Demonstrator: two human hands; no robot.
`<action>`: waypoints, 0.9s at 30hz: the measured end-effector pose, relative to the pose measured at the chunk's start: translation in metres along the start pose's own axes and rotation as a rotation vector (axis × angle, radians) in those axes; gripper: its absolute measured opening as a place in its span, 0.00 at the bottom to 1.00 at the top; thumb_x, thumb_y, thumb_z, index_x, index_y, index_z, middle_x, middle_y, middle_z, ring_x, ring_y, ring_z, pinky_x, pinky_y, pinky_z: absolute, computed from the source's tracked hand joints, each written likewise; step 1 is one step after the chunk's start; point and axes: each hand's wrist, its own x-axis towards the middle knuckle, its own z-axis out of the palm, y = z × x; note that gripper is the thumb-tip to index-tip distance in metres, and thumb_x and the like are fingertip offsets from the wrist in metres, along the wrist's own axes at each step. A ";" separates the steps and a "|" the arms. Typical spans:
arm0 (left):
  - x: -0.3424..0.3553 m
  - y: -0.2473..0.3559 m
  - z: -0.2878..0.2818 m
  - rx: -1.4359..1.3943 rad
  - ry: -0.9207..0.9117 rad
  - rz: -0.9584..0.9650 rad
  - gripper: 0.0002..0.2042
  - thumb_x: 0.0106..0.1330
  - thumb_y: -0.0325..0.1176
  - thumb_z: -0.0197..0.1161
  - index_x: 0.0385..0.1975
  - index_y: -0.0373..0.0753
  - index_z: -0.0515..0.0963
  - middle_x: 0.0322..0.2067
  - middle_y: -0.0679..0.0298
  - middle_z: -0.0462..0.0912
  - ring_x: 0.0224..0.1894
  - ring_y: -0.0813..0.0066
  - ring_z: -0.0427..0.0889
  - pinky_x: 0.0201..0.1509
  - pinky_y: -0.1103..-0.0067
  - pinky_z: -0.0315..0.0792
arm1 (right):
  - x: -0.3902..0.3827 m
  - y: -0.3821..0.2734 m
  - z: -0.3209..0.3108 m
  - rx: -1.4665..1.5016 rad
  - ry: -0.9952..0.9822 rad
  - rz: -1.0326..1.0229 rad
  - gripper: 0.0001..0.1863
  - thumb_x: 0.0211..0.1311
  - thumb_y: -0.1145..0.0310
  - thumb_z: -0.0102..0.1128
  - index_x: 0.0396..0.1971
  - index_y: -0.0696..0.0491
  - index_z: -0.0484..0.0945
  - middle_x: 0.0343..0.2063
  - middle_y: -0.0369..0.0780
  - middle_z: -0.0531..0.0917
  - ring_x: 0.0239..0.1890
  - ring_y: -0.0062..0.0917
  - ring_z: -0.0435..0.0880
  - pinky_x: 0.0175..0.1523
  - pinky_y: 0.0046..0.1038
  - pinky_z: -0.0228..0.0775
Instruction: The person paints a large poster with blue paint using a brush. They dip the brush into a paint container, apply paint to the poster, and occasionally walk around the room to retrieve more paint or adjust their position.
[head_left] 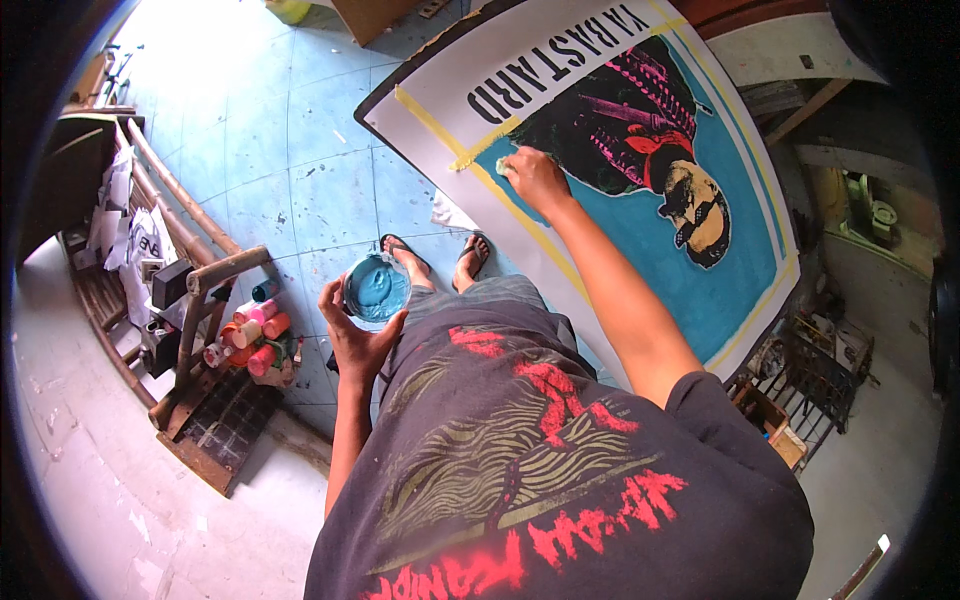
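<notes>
My left hand [362, 345] is wrapped round a clear round tub of blue paint [378, 288], held upright at waist height. At the upper middle, my right hand [540, 182] pinches a small pale sponge-like piece [502, 167] against a large painted board [445, 80]. The piece meets the blue background [610, 225] beside the dark painted figure [590, 125], close to a corner of yellow masking tape [430, 118]. My fingers partly hide it. Black lettering fills the white band at the board's far end.
Several red, pink and orange paint bottles [258, 335] cluster at the left beside a bamboo frame [215, 270] with papers. My sandalled feet stand on blue floor tiles [330, 200]. A wooden box [770, 415] and a dark metal rack [815, 375] are at the right.
</notes>
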 end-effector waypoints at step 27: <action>0.008 -0.007 0.011 -0.001 -0.021 0.005 0.49 0.42 0.34 0.82 0.61 0.37 0.53 0.54 0.47 0.71 0.58 0.54 0.75 0.61 0.66 0.71 | -0.132 0.044 -0.040 -0.013 -0.180 0.183 0.07 0.58 0.69 0.61 0.33 0.55 0.83 0.35 0.47 0.82 0.40 0.44 0.82 0.45 0.43 0.76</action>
